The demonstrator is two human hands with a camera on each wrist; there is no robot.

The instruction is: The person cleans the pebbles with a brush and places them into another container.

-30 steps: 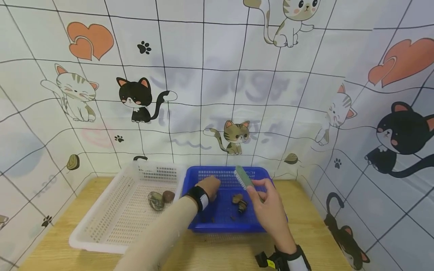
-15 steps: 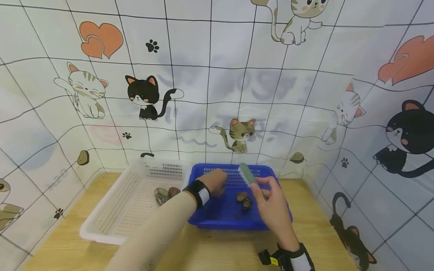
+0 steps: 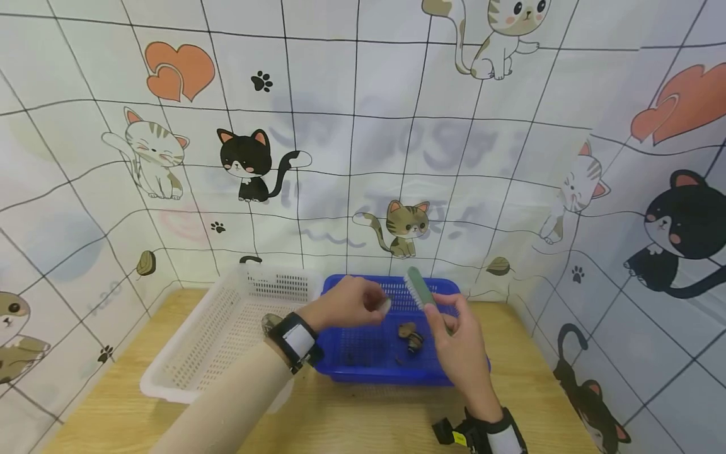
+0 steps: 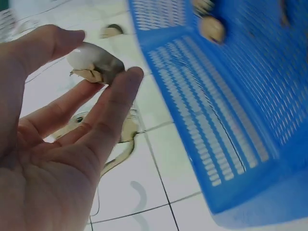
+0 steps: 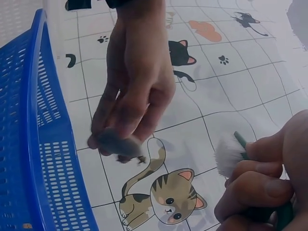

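Note:
Above the blue basket (image 3: pixel 391 378), my left hand (image 3: pixel 353 304) pinches a smooth greyish-white stone (image 4: pixel 96 60) between thumb and fingertips. A tan, flaky bit (image 4: pixel 89 73) sticks to the stone's underside. My right hand (image 3: pixel 462 353) grips a green brush (image 3: pixel 418 287) with white bristles (image 5: pixel 227 155) over the basket's right side. The bristles face left, towards the stone, with a gap between them. In the basket lie a brown stone (image 3: pixel 406 329) and a dark striped one (image 3: pixel 416 342), with small dark crumbs around them.
To the left stands a white perforated basket (image 3: pixel 161 381). A patterned stone (image 3: pixel 269 323) inside it is partly hidden by my left wrist. Both baskets rest on a wooden table (image 3: pixel 340 422), and a cat-print sheet (image 3: pixel 351 145) rises behind and at both sides.
My left hand has come up out of the blue basket with the stone, turning so that it shows. The right hand holds the brush nearly still. The head view has shifted slightly.

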